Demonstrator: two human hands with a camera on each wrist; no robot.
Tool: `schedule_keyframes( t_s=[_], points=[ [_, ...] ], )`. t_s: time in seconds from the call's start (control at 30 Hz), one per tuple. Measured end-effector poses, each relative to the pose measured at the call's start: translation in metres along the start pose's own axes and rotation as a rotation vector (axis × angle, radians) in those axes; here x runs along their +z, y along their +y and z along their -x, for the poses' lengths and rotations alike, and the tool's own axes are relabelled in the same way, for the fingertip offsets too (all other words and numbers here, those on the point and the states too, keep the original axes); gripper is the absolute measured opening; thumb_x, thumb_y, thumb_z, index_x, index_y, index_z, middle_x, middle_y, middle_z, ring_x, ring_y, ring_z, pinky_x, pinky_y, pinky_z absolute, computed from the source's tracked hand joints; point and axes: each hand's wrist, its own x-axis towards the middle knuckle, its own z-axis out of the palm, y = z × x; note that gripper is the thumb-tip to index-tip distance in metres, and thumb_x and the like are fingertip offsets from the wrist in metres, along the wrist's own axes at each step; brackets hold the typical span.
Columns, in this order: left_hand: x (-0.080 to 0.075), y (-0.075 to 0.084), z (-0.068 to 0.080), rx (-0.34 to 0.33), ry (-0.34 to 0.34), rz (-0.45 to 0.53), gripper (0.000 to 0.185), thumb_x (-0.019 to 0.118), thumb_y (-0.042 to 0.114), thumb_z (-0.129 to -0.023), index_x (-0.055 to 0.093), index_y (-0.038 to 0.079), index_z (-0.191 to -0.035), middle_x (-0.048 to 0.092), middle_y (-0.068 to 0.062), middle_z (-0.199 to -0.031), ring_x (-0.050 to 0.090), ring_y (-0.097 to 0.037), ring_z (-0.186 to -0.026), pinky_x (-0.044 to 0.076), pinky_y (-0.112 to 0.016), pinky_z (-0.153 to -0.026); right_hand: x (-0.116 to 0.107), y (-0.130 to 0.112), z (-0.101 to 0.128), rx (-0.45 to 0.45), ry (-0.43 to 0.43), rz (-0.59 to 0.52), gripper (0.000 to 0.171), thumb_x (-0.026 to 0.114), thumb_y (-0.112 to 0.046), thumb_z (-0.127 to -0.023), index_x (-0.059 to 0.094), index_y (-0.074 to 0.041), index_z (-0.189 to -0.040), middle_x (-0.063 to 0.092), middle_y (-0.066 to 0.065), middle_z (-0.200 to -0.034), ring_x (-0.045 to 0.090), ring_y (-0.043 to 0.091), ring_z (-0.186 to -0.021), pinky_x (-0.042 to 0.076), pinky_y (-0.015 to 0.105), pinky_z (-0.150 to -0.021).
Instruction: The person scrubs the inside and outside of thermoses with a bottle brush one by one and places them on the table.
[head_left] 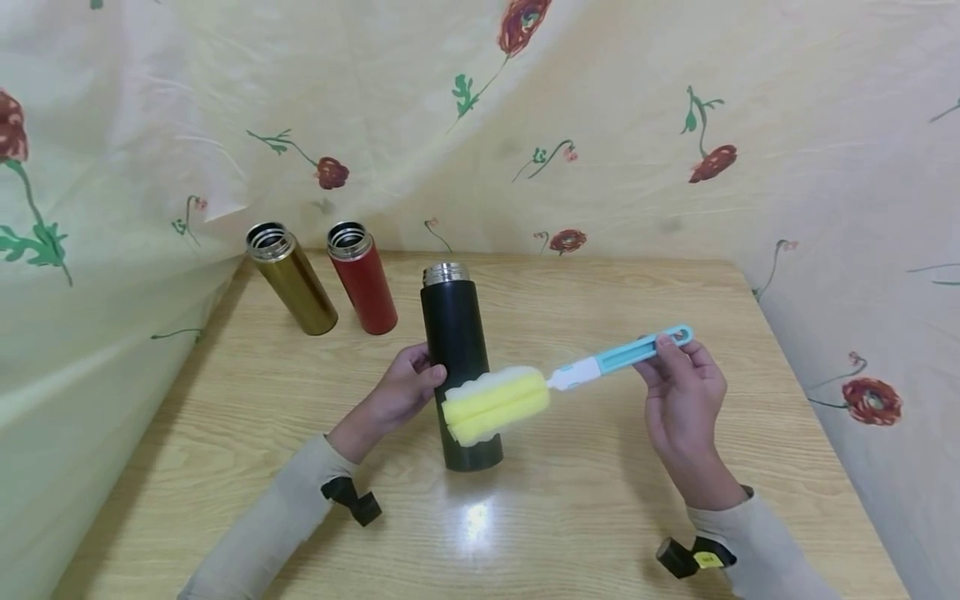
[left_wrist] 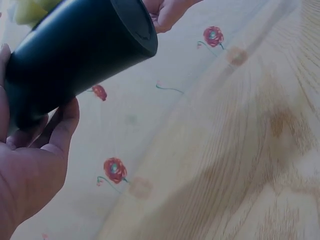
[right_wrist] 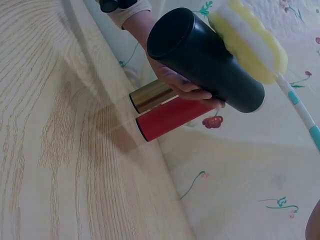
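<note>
I saw the wooden table (head_left: 600,500) backed by a floral cloth (head_left: 637,125). On it my left hand (head_left: 401,392) curled its fingers around the black flask (head_left: 457,333), lifted and tilted above the tabletop near the middle. My right hand (head_left: 682,392) pinched the blue handle of the bottle brush (head_left: 570,379), its yellow sponge head lying against the flask's side. Behind stood 2 open flasks, a gold flask (head_left: 292,283) and a red flask (head_left: 363,279).
</note>
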Motion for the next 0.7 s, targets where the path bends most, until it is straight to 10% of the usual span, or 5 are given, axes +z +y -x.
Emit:
schedule_keyframes(
  t_s=[0.47,0.7],
  points=[
    [0.0026,-0.0051,-0.0011,-0.034,-0.03,0.011,0.109,0.079,0.059,-0.077,0.033,-0.003,-0.154,0.063,-0.006,-0.13,0.065,-0.016,-0.111,0.059,-0.037,-0.094,-0.0033,0.0024,-0.0044,0.0,0.055,-0.003,0.018,0.073,0.005,-0.09,0.058,0.012,-0.097,0.069,0.016,-0.086,0.074,0.02,-0.071,0.061,0.028,-0.072],
    [0.0032,-0.0007,0.0036,-0.05,-0.068,-0.032,0.083,0.069,0.042,-0.097,0.028,0.004,-0.159,0.058,-0.009,-0.137,0.064,-0.018,-0.112,0.057,-0.037,-0.096,-0.0049,0.0029,-0.0061,0.014,0.068,0.0,0.018,0.071,0.005,-0.091,0.058,0.013,-0.1,0.068,0.015,-0.088,0.074,0.02,-0.073,0.061,0.027,-0.073]
  ],
)
